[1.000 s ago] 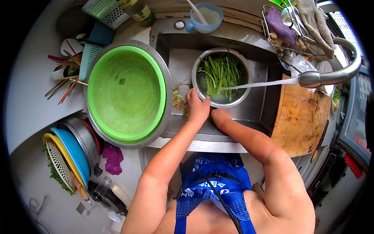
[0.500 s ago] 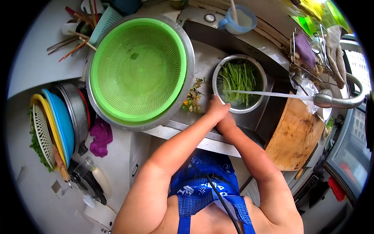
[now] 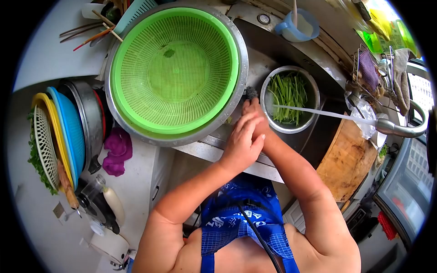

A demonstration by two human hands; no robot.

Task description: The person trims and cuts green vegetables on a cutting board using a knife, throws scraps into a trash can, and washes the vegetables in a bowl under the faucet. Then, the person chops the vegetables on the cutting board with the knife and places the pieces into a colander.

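My left hand lies across my right wrist, fingers stretched and thumb apart, holding nothing. Beyond it, my right hand is between the big basin and the small bowl, its fingers closed against a dark grey clump like a wire scourer. My left hand partly covers it. A steel bowl in the sink holds water and cut green stalks. Water from the tap runs into it. A green colander sits inside a wide steel basin, with one leaf bit in it.
A wooden cutting board leans at the sink's right end. Behind the sink stands a blue jug. Left are upright basins, a purple cloth and chopsticks. A wire rack holds cloths and gloves.
Both hands have left the small bowl's rim. My right hand has moved left to where vegetable scraps lay, and my left hand now rests over its wrist. The whole view has shifted slightly.
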